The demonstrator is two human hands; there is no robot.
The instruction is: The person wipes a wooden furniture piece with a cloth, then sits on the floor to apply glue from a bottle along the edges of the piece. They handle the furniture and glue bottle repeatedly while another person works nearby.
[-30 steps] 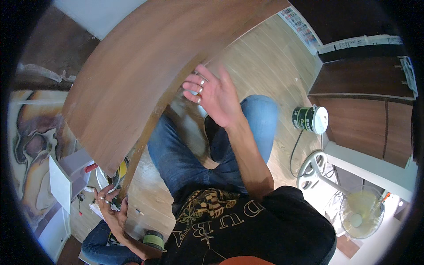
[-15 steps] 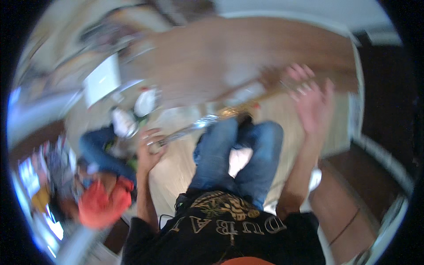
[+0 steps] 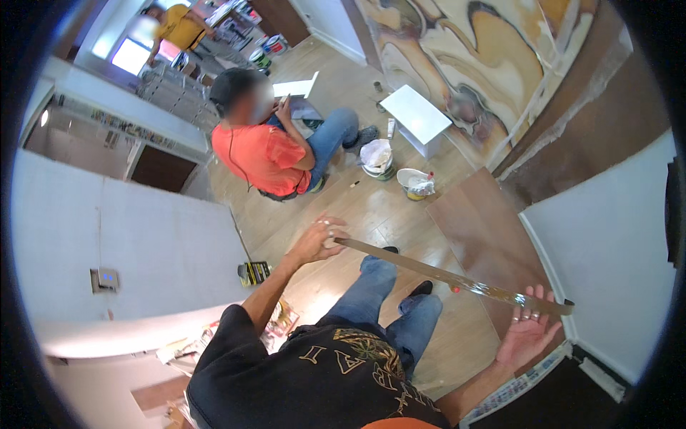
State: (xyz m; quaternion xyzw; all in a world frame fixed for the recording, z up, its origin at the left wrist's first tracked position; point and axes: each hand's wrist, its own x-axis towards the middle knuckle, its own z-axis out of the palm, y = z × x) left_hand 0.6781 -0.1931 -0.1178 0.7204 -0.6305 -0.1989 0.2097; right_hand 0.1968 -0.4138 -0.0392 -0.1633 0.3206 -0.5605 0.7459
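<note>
A long, narrow, glossy brown strip [image 3: 429, 270] stretches across in front of me, above my knees. My left hand [image 3: 314, 242] is closed on its near-left end, pinching it between thumb and fingers. At the other end, my right hand [image 3: 527, 342] is open, palm up with fingers stretched out. The strip passes at those fingertips, and its free end curls beyond them near the white wall. Whether it is tape or edging I cannot tell.
A person in an orange shirt [image 3: 264, 154] sits on the floor ahead, near a white box-like piece [image 3: 418, 114] and two tubs [image 3: 377, 161]. A brown panel [image 3: 464, 236] lies on the floor. Farther back stands a person in yellow [image 3: 182, 28]. White walls [image 3: 600, 236] flank both sides.
My view has swung round, bringing the room and both people upright ahead. The strip still spans my hands. Now my right hand is low at the right, palm up.
</note>
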